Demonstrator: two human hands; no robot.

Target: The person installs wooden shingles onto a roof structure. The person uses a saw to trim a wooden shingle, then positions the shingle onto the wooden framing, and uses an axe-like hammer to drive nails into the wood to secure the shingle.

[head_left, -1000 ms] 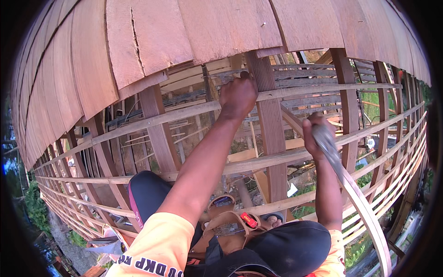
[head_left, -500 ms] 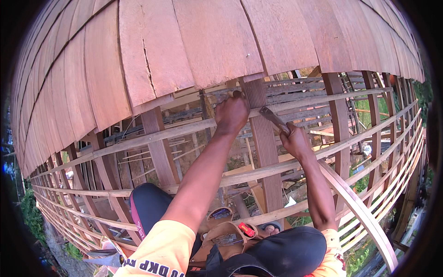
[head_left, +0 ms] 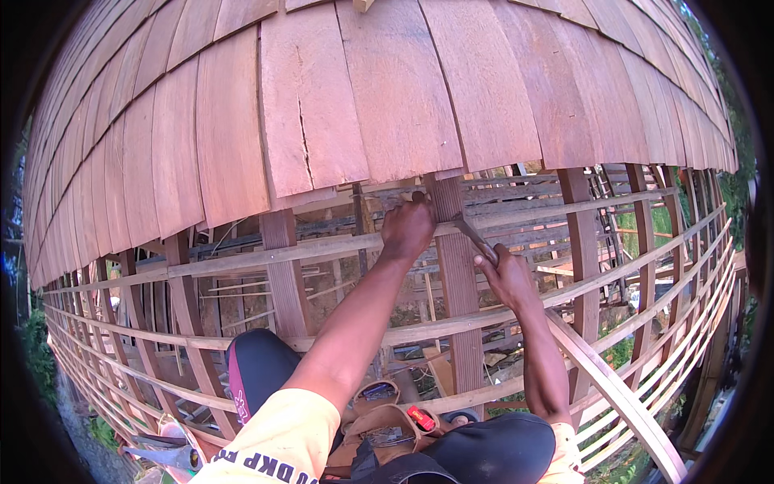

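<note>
My left hand (head_left: 409,228) is a closed fist just under the lower edge of the wooden shingles (head_left: 401,105), left of an upright brown rafter (head_left: 458,282). A dark rounded end shows above its knuckles, but what it belongs to is hidden. My right hand (head_left: 509,277) grips a short tool with a flat metal head (head_left: 476,235), the thumb lying along its handle. That tool's head rests at or just in front of a horizontal batten (head_left: 516,216), where it crosses the rafter.
An open pouch (head_left: 395,423) with nails and a red item (head_left: 421,417) hangs at my lap. A loose curved strip (head_left: 617,395) slants down at right. More battens and rafters spread both ways, gaps between them. At lower left sits a grey-bladed tool (head_left: 165,453).
My view has tilted up, so more shingles show and the hands sit lower in the picture. The right hand's tool has turned slightly more upright, and its thumb now stretches along the handle.
</note>
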